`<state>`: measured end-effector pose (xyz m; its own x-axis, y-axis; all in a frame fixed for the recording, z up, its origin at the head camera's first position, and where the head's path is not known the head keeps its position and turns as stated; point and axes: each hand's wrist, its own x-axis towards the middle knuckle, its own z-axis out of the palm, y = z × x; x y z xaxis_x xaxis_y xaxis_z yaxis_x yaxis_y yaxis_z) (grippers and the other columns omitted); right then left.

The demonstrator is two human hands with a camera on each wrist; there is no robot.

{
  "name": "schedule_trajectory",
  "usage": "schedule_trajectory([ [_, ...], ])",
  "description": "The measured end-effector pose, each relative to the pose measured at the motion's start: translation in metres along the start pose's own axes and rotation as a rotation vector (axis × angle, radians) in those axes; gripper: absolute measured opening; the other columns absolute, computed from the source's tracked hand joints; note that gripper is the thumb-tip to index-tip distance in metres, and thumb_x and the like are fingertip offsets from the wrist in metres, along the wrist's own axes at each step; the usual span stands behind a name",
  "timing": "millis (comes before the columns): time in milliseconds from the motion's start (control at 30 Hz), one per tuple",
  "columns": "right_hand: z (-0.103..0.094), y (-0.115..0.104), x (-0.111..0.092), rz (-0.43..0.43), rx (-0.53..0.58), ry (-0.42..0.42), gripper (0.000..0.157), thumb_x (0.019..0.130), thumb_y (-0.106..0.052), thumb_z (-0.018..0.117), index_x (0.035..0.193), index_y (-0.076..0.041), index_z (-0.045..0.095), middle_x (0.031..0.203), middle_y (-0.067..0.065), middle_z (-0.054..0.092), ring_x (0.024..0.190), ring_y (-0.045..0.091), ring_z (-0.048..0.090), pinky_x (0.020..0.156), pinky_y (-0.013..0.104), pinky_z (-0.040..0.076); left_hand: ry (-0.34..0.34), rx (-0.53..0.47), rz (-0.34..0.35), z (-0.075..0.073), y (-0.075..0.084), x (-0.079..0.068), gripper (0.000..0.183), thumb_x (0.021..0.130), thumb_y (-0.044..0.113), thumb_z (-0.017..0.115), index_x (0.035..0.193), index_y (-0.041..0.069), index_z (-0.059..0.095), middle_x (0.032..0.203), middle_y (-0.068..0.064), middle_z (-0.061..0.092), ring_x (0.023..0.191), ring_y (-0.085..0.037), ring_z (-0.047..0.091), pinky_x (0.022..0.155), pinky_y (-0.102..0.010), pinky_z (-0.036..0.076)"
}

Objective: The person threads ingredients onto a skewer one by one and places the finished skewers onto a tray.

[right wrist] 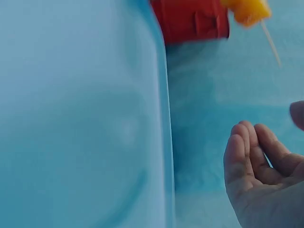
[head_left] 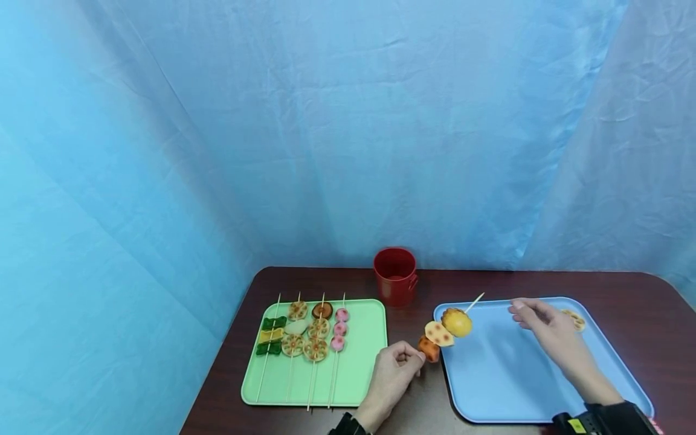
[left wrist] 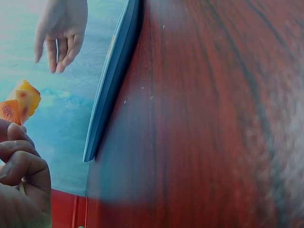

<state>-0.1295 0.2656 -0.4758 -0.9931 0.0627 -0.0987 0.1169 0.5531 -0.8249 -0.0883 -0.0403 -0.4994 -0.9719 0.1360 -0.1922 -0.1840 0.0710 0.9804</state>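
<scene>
My left hand (head_left: 396,371) pinches a food skewer (head_left: 439,333) near its lower end, between the two trays. On the stick are an orange-brown chunk, a pale slice with brown spots and a yellow rounded piece; the bare tip points up and right. In the left wrist view, curled fingers (left wrist: 23,164) grip it below the orange chunk (left wrist: 10,111). My right hand (head_left: 554,335) hovers over the blue tray (head_left: 505,374), fingers loosely bent and holding nothing. The right wrist view shows this hand (right wrist: 266,180) apart from the skewer's yellow piece (right wrist: 249,10).
A green tray (head_left: 367,362) on the left carries several skewers, among them a green-and-yellow one (head_left: 272,334) and a pink one (head_left: 339,330). Behind the trays stands a red bucket (head_left: 396,278). A round slice (head_left: 574,320) lies on the blue tray, partly behind my right hand.
</scene>
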Motion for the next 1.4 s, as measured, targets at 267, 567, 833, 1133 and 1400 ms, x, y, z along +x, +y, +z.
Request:
schedule_trajectory([
  [267, -0.035, 0.020, 0.005, -0.118, -0.274, 0.166, 0.050, 0.107, -0.039, 0.055, 0.127, 0.006, 0.064, 0.115, 0.030, 0.069, 0.099, 0.047, 0.066, 0.068, 0.048, 0.056, 0.020, 0.017, 0.017, -0.002, 0.000, 0.001, 0.008, 0.088, 0.010, 0.070, 0.083, 0.004, 0.072, 0.065, -0.004, 0.062, 0.049, -0.006, 0.042, 0.046, -0.020, 0.033],
  [567, -0.061, 0.042, 0.018, -0.125, -0.427, 0.086, 0.039, 0.106, -0.021, 0.056, 0.125, 0.013, 0.061, 0.110, 0.034, 0.066, 0.080, 0.035, 0.062, 0.060, 0.042, 0.046, 0.028, 0.014, 0.013, -0.003, 0.001, 0.002, 0.013, 0.089, 0.011, 0.071, 0.085, -0.001, 0.071, 0.064, -0.002, 0.061, 0.051, -0.010, 0.044, 0.046, -0.021, 0.033],
  [833, -0.067, 0.062, 0.031, -0.077, -0.535, -0.043, 0.040, 0.100, -0.010, 0.060, 0.126, 0.020, 0.055, 0.119, 0.043, 0.058, 0.096, 0.053, 0.061, 0.070, 0.058, 0.050, 0.029, 0.005, 0.007, -0.004, 0.001, 0.002, 0.015, 0.090, 0.011, 0.071, 0.085, -0.003, 0.070, 0.062, -0.001, 0.060, 0.051, -0.013, 0.044, 0.045, -0.021, 0.034],
  [1133, -0.066, 0.071, 0.033, -0.066, -0.584, -0.093, 0.042, 0.102, -0.016, 0.062, 0.123, 0.020, 0.056, 0.115, 0.042, 0.059, 0.095, 0.053, 0.061, 0.072, 0.061, 0.048, 0.031, 0.000, 0.001, -0.004, 0.001, 0.001, 0.011, 0.088, 0.009, 0.069, 0.087, -0.002, 0.072, 0.064, -0.002, 0.061, 0.052, -0.012, 0.045, 0.045, -0.021, 0.036],
  [1400, -0.064, 0.075, 0.035, -0.056, -0.622, -0.064, 0.044, 0.095, -0.008, 0.068, 0.122, 0.023, 0.055, 0.111, 0.043, 0.060, 0.093, 0.055, 0.061, 0.074, 0.063, 0.049, 0.027, -0.013, 0.003, -0.005, 0.001, 0.000, 0.011, 0.088, 0.009, 0.069, 0.087, -0.002, 0.072, 0.065, -0.008, 0.062, 0.050, -0.011, 0.043, 0.045, -0.022, 0.034],
])
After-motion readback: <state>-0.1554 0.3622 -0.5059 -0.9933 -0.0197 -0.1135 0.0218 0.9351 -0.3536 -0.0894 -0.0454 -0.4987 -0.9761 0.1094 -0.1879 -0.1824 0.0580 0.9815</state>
